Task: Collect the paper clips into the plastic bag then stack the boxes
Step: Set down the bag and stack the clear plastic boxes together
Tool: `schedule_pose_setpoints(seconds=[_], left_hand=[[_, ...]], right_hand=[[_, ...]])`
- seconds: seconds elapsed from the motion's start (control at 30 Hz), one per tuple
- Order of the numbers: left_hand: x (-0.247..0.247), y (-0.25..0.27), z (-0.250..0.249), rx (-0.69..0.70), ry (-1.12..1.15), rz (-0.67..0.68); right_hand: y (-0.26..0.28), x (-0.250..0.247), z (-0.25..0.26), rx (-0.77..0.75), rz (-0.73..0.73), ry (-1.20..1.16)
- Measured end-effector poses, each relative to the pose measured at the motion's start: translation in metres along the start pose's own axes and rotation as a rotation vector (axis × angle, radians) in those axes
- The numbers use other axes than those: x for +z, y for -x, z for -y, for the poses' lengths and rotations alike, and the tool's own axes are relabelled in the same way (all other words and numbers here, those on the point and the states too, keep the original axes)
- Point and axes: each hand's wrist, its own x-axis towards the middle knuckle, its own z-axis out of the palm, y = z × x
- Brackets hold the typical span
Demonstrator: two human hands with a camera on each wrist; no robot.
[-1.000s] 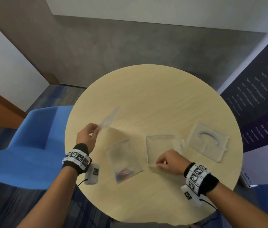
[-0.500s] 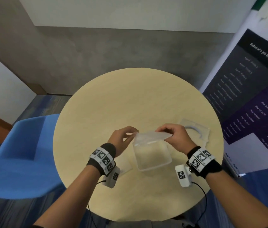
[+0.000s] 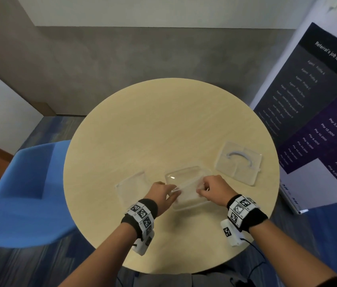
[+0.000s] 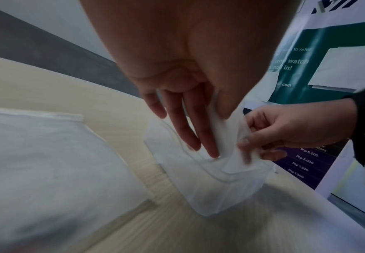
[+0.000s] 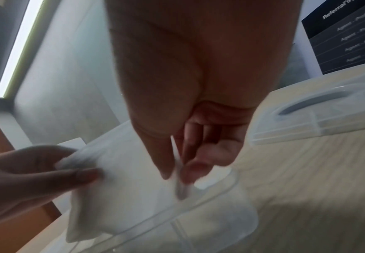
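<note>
Two hands meet low over the near middle of the round table [image 3: 163, 121], and we hold one clear lid [image 3: 184, 179] between them. Our left hand [image 3: 164, 193] pinches the lid's left edge between thumb and fingers [image 4: 201, 130], the other fingers reaching down straight beside it. Our right hand [image 3: 213, 188] nips the lid's right edge between the thumb and curled fingertips [image 5: 196, 167]. The lid sits over an open clear box [image 3: 190, 201] that rests on the table directly under our hands; whether the lid touches the box rim we cannot tell, as the wrist views are blurred.

Just left of that box lies the plastic bag [image 3: 131, 188], flat on the table, with its near end hidden behind our left wrist. We cannot make out any paper clips in it from these views.

Farther off and to the right, well apart from our hands, a second clear box [image 3: 238, 162] stands on the table with its lid on and a pale curved handle [image 3: 239, 155] on top.

Beyond the table's left edge stands a blue chair [image 3: 28, 183], and on the far right a dark banner [image 3: 319, 104] printed with text.
</note>
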Motion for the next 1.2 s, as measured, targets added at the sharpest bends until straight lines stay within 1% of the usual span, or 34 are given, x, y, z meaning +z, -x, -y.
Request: schedule_pose_setpoints(seconds=[0.1, 0.13, 0.2, 0.27, 0.3, 0.37, 0.4, 0.43, 0.47, 0.5, 0.57, 0.67, 0.73, 0.77, 0.83, 0.93, 1.03, 1.07, 1.13, 1.2], left_hand=[[0.003, -0.011, -0.007, -0.105, 0.048, -0.044], [0.003, -0.015, -0.01, -0.133, 0.054, -0.039], [0.005, -0.025, -0.015, -0.172, 0.018, -0.02], [0.007, -0.033, -0.019, -0.186, -0.097, -0.009], [0.008, -0.037, -0.02, -0.182, -0.17, 0.0], [0.009, -0.043, -0.021, -0.171, -0.298, 0.023], [0.009, -0.045, -0.022, -0.17, -0.342, 0.029], [0.01, -0.047, -0.022, -0.175, -0.369, 0.029], [0.011, -0.048, -0.021, -0.179, -0.379, 0.018], [0.011, -0.049, -0.021, -0.176, -0.378, -0.003], [0.009, -0.051, -0.024, -0.126, -0.385, -0.013], [0.009, -0.052, -0.027, 0.008, -0.432, 0.09], [0.01, -0.052, -0.027, 0.037, -0.45, 0.134], [0.01, -0.052, -0.027, 0.035, -0.448, 0.13], [0.008, -0.054, -0.029, 0.026, -0.427, 0.092], [-0.003, -0.061, -0.035, -0.005, -0.339, 0.01], [-0.018, -0.07, -0.04, -0.039, -0.143, -0.123], [-0.025, -0.072, -0.041, -0.059, -0.045, -0.167], [-0.037, -0.075, -0.044, -0.111, 0.148, -0.238], [-0.045, -0.075, -0.044, -0.166, 0.314, -0.288]], right_hand=[[-0.003, 0.002, 0.004, -0.001, -0.024, 0.064], [-0.003, 0.002, 0.005, -0.003, -0.037, 0.041], [-0.006, -0.002, 0.003, 0.015, -0.088, -0.079], [-0.01, -0.014, -0.004, 0.053, -0.22, -0.177], [-0.014, -0.021, -0.01, 0.073, -0.302, -0.187], [-0.022, -0.038, -0.03, 0.114, -0.451, -0.134], [-0.026, -0.047, -0.04, 0.145, -0.497, -0.071], [-0.03, -0.055, -0.051, 0.196, -0.51, 0.002], [-0.033, -0.063, -0.061, 0.258, -0.49, 0.079], [-0.036, -0.07, -0.069, 0.317, -0.438, 0.162], [-0.043, -0.083, -0.083, 0.397, -0.282, 0.301], [-0.053, -0.093, -0.097, 0.399, -0.058, 0.416], [-0.057, -0.094, -0.102, 0.386, 0.062, 0.45], [-0.058, -0.093, -0.104, 0.379, 0.097, 0.471], [-0.059, -0.091, -0.106, 0.335, 0.08, 0.513], [-0.055, -0.091, -0.107, 0.263, -0.02, 0.471], [-0.049, -0.095, -0.101, 0.241, -0.094, 0.226], [-0.048, -0.097, -0.095, 0.203, -0.118, 0.141], [-0.043, -0.097, -0.072, 0.053, -0.119, 0.066], [-0.035, -0.09, -0.039, -0.118, -0.044, 0.094]])
